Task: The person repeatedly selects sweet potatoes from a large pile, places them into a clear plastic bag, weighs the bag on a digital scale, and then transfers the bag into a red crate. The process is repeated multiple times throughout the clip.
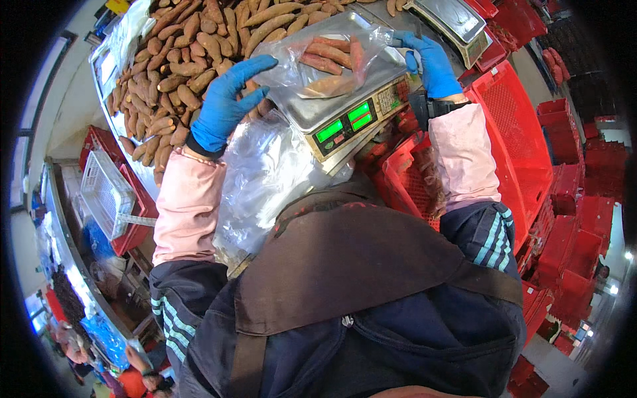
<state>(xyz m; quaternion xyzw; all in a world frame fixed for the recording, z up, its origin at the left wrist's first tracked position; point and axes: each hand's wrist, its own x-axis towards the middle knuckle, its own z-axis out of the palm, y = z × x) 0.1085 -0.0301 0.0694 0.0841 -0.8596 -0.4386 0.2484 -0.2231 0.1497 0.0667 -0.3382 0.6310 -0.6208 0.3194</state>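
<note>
Now our left hand (225, 99) rests open against the bag of sweet potatoes (328, 60) on the scale (332, 109), lying crosswise between us; our right hand (431, 63) pinches its far corner.

Your clear plastic bag of sweet potatoes (330, 56) lay on the steel pan of the weighing scale (312, 109). On the scale's slanted front, 2 small rectangular screens (345, 121) glowed green, beside a pale sticker-like keypad panel (387, 99). Below the scale lay a heap of empty clear plastic bags (262, 176).
</note>
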